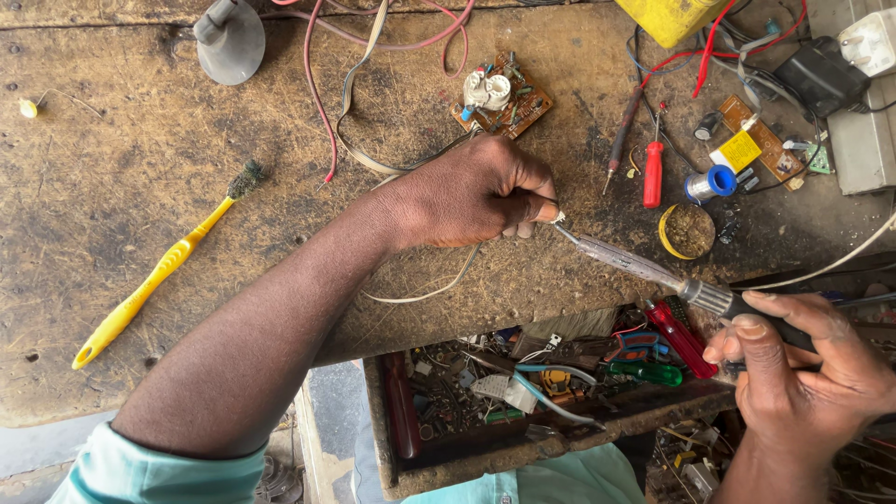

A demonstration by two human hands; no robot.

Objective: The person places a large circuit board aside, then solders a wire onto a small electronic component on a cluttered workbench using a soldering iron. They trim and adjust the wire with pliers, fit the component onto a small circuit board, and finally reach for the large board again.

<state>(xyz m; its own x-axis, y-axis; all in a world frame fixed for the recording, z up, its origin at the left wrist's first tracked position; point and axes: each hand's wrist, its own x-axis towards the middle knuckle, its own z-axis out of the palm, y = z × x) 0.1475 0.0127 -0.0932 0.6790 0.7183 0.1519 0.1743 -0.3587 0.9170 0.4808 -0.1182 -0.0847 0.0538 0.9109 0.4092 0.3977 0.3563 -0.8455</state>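
metal soldering iron (635, 266) tip meets fingertips over a worn bench

right hand (803, 373) grips the iron's handle; its tip touches a small part pinched in the closed left hand (476, 191). a slip could burn those fingers; beyond the knuckles, loose wires (373, 56) and a circuit board (502, 98) could snag.

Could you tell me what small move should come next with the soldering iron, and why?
Probably hold the iron tip steady against the small piece pinched in the left hand. The right hand grips the soldering iron by its handle, and its tip already meets the left fingertips above the workbench.
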